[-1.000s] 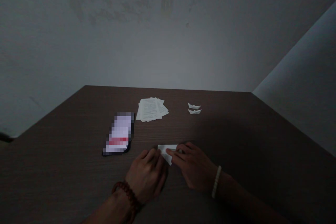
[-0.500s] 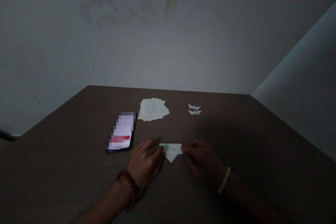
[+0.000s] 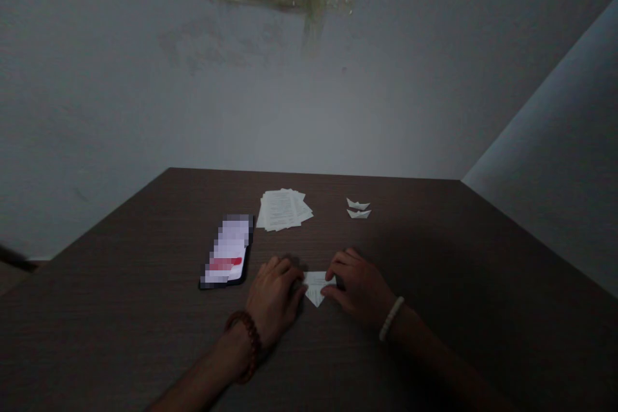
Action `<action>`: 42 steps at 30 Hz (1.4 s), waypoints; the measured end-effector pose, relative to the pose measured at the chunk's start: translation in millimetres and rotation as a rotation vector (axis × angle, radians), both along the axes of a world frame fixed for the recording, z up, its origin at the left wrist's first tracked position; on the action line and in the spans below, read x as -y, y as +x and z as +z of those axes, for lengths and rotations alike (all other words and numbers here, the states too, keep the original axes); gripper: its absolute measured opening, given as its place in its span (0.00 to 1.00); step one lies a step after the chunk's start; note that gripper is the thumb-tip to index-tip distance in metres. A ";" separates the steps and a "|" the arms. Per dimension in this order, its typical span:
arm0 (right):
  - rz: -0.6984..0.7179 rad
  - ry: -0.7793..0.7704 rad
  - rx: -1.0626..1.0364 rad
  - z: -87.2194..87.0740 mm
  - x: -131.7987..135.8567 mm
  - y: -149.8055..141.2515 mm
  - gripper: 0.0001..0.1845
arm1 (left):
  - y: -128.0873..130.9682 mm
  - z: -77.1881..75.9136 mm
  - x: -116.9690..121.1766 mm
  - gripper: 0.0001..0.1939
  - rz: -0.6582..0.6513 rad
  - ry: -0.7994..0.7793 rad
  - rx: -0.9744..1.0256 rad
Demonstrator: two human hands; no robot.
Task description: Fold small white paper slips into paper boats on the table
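A small folded sheet of paper [image 3: 317, 290] lies on the table between my hands, its straight edge away from me and a point towards me. My left hand [image 3: 276, 295] has its thumb and forefinger closed at the paper's left end. At the right end, my right hand [image 3: 363, 288] grips it, thumb near the slanted lower edge and fingers on the upper corner. The fingers partly cover both ends. A dark beaded bracelet circles the left wrist, a pale one the right.
Beyond my hands, a fanned stack of printed paper sheets [image 3: 281, 210] lies on the brown table [image 3: 145, 335]. Two folded paper boats [image 3: 358, 214] sit to its right. A phone [image 3: 226, 251] with a lit screen lies left of my hands. A wall [image 3: 299, 122] rises behind the table.
My right hand has shifted left and further over the paper, its thumb now by the slanted lower edge. My left hand's fingers have also moved slightly inward. The view has tilted up a little.
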State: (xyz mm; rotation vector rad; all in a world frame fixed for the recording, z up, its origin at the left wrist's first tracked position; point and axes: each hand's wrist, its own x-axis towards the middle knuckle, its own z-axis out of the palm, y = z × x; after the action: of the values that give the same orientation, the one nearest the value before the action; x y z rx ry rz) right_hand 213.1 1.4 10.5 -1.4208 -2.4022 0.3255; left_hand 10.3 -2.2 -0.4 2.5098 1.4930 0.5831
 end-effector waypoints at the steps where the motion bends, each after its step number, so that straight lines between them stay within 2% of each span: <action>1: 0.003 -0.011 -0.007 0.7 -1.4 -0.6 0.09 | 0.6 0.3 -0.1 0.04 0.007 -0.004 -0.004; 10: 0.050 -0.002 -0.059 -2.1 -3.4 -2.8 0.10 | 3.3 -5.8 3.1 0.06 0.027 0.018 -0.012; 19: 0.016 -0.024 -0.085 0.5 -2.6 -6.2 0.10 | 6.5 -7.4 6.7 0.08 0.043 0.037 -0.013; 28: -0.006 -0.003 -0.131 -4.3 0.6 -5.8 0.10 | 5.0 -10.6 5.6 0.09 0.001 0.074 0.082; 35: 0.000 0.002 -0.166 -4.3 2.5 -4.9 0.11 | 6.8 -8.1 7.1 0.07 0.008 0.052 0.104; 42: -0.009 0.020 -0.236 -8.0 3.8 -5.4 0.16 | 5.4 -8.7 6.6 0.07 0.005 0.015 0.073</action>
State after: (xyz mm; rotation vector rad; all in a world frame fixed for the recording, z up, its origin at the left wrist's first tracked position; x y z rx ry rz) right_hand 207.7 -2.5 2.5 -1.3046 -2.2027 0.4401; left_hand 15.7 -8.8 -9.1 2.4688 1.4752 0.6812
